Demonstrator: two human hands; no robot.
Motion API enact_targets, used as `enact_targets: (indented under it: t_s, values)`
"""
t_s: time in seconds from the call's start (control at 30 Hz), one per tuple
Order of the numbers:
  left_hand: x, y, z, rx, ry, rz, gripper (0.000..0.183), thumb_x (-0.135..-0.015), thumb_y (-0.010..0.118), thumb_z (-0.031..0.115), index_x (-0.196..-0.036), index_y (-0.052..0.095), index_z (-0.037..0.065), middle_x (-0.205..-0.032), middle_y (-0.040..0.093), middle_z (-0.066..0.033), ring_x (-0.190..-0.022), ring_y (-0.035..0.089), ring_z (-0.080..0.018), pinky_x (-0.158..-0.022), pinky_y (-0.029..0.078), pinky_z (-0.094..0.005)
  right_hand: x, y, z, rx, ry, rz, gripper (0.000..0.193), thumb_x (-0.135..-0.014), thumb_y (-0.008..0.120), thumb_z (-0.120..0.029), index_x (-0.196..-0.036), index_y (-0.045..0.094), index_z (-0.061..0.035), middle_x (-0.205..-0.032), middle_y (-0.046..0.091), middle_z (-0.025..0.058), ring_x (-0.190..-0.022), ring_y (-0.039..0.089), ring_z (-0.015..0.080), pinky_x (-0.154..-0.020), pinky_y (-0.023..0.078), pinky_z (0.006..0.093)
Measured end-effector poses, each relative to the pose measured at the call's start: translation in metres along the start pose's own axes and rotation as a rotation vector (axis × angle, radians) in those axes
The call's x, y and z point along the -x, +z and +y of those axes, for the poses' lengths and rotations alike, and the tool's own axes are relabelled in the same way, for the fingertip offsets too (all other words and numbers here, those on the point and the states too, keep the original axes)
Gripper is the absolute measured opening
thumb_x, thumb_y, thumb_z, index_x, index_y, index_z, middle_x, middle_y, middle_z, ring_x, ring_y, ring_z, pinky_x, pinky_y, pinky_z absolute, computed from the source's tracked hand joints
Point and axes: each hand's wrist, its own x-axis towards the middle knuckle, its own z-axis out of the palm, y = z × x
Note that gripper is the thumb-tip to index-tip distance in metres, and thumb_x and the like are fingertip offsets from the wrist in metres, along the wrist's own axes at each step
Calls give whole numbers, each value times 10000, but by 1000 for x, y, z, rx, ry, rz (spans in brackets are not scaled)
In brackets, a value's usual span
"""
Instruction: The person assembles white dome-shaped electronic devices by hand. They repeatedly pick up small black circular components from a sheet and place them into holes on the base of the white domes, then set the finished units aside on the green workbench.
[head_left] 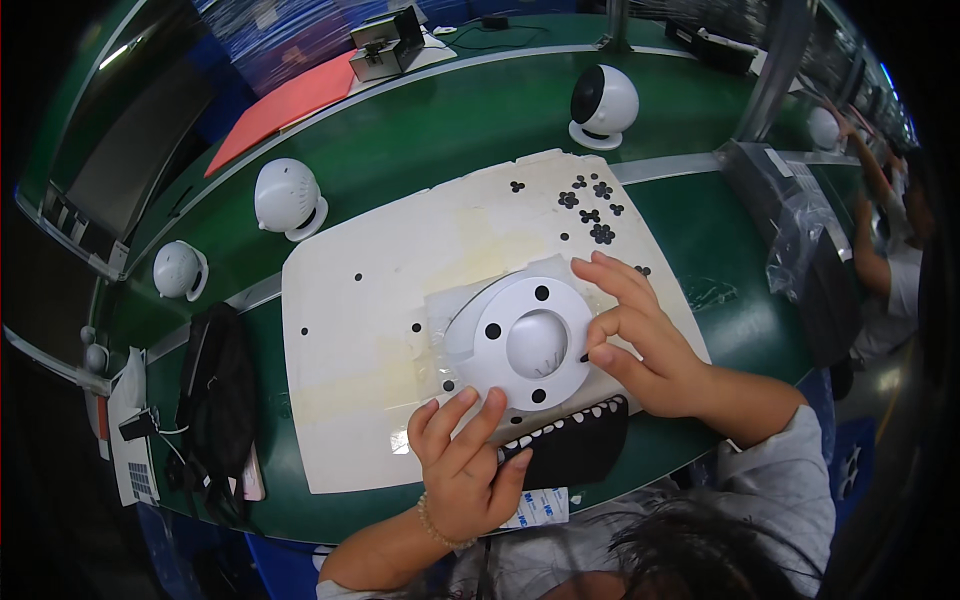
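A white ring-shaped base (475,362) with a large round middle lies on the cream board. Small black round pads sit on its face; one pad (542,293) is near its top. My right hand (650,350) is at the ring's right edge, thumb and index finger pinched on a small black pad (586,357), partly hidden by the fingertips. Fingers spread, my left hand (465,460) rests by the ring's lower left rim. A black sheet (580,450) with a row of white cut-out holes lies below the ring, near my left thumb.
Loose black dots and dot clusters (602,234) are on the board (350,370). White round-bodied devices on stands, one a camera-like unit (605,105), stand behind it. A black bag (218,390) lies left, a dark box (790,240) right. Another person (890,260) is at far right.
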Motion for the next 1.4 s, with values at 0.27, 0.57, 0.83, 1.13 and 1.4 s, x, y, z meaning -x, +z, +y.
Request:
enact_targets:
  t_s: [0.27, 0.57, 0.83, 1.13, 1.4]
  values:
    - [1, 2, -1, -11, 1, -7, 221, -709, 614, 135, -609, 434, 53, -1161, 542, -151, -1133, 415, -294, -932, 233, -444, -1, -1, -1, 67, -29, -10, 68, -822, 540, -121, -858, 521, -66, -1318, 338, 179, -1252, 250, 378, -994, 214, 447]
    - [1, 1, -1, -20, -2, -18, 214, -708, 612, 131, -610, 439, 52, -1160, 543, -149, -1138, 410, -294, -933, 229, -444, 1, 2, -3, 89, -32, 31, 79, -788, 568, -98, -843, 522, -65, -1285, 372, 173, -1226, 289, 379, -981, 240, 452]
    - [2, 1, 0, -27, 0, -32, 209, -702, 618, 124, -620, 439, 52, -1167, 538, -146, -1134, 412, -294, -927, 229, -448, 3, 8, -4, 152, -37, 109, 205, -722, 620, -73, -891, 502, -71, -1235, 405, 168, -1191, 333, 354, -956, 257, 433]
    - [1, -2, -4, -14, 16, -45, 196, -690, 628, 121, -663, 455, 33, -1168, 531, -156, -1122, 417, -295, -914, 239, -449, -5, 8, 15, -1091, 592, -144, 324, -787, 622, -123, -1068, 494, -24, -996, 545, 52, -895, 507, 100, -769, 395, 246]
    - [-7, -21, -11, 399, 1, -206, 190, -669, 659, 87, -787, 545, -10, -1113, 552, -169, -947, 546, -286, -789, 427, -378, -107, -29, 82, -1013, 529, 174, 198, -793, 547, -137, -952, 581, -24, -847, 596, 25, -671, 531, 70, -574, 423, 210]
